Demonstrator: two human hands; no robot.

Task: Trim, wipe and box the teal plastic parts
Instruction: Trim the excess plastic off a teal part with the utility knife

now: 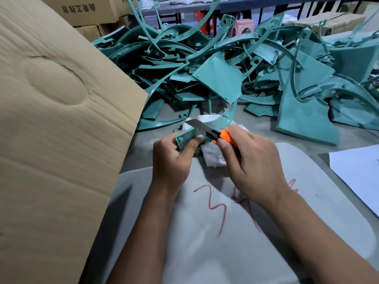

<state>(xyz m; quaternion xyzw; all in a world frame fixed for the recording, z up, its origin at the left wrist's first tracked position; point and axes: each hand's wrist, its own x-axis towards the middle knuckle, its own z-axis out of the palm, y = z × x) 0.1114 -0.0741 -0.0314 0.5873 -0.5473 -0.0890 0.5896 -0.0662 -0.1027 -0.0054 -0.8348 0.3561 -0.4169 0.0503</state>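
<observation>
Here the left hand point(172, 160) grips a small teal part point(187, 137) above the middle of the tabletop point(303, 144), thumb curled over its top edge. The right hand point(252, 158) holds an orange utility knife point(222, 138), its blade touching that edge. Beyond them, a heap of teal parts point(235, 68) covers the far side, and a cardboard box flap point(61, 119) stands at the left edge.

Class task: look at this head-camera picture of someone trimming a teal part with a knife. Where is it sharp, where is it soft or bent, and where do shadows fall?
Head view: the knife and teal part are fairly sharp; the far shelves look soft; wide-angle bending curves the cardboard box edge; soft shadows lie beneath both forearms.
</observation>
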